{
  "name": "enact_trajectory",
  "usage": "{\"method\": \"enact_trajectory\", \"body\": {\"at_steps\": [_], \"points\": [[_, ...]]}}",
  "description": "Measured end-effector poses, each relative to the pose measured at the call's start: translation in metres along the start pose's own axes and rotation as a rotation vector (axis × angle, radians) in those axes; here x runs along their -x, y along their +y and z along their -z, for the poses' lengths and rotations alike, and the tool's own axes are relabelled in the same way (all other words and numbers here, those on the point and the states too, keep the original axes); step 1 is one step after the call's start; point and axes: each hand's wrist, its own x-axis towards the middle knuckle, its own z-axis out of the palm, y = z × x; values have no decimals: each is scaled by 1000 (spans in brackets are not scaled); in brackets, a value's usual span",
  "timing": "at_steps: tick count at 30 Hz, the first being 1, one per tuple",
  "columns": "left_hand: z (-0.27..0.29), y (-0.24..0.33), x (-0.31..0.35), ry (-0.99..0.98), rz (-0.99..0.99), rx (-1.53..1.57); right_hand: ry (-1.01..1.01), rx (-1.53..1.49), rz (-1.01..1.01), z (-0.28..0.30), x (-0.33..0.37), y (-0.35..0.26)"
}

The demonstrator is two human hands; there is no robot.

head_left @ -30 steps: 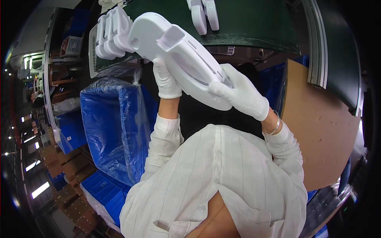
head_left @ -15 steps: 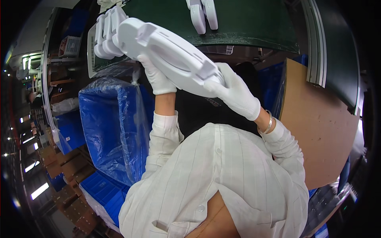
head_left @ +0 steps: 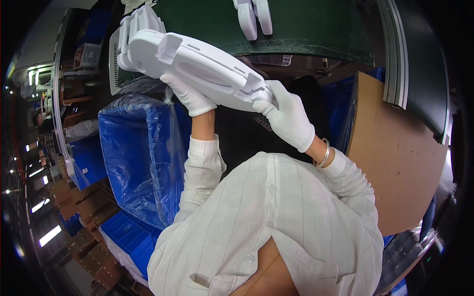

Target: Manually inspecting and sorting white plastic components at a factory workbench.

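Observation:
A long white molded plastic part [head_left: 207,69], with an oval recess and notches along its side, is held up between my hands. My left hand [head_left: 190,96], in a white glove, supports its underside near the left end; some of its fingers are hidden beneath. My right hand [head_left: 289,116], gloved too, grips the narrow right end, thumb on the near side. Behind the part's left end, several similar white parts [head_left: 143,22] stand together at the left of the green table. Two more white parts [head_left: 247,19] lie side by side at the table's middle.
A blue crate lined with clear plastic [head_left: 131,153] stands at my left. To my right is a large brown cardboard sheet [head_left: 395,163]. The green tabletop [head_left: 311,29] has its near edge ahead of me, and a metal rail [head_left: 395,59] runs at the far right.
Both hands have carried the white part a little to the left, and it has rolled slightly, so more of its notched side shows. The right hand has come in leftward.

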Motion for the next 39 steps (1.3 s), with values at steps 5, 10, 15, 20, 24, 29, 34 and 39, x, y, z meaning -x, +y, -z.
{"method": "enact_trajectory", "body": {"at_steps": [5,10,15,20,24,29,34,39], "points": [[-10,-12,8,88,16,7,182,-156,-104,-16,-1,6],[-24,-29,32,300,246,102,352,-404,81,-40,-3,3],[-17,-31,47,267,447,173,347,-178,160,-26,-10,-2],[-14,21,50,474,-195,-662,307,72,280,8,-14,-15],[-42,76,41,-152,-784,-690,215,180,378,5,-13,-31],[-77,101,40,-482,-401,-628,195,318,543,-3,-9,-45],[-76,87,40,-352,-426,-579,168,327,499,0,-4,-44],[-66,73,34,-314,-435,-433,211,207,544,-11,-7,-35]]}}
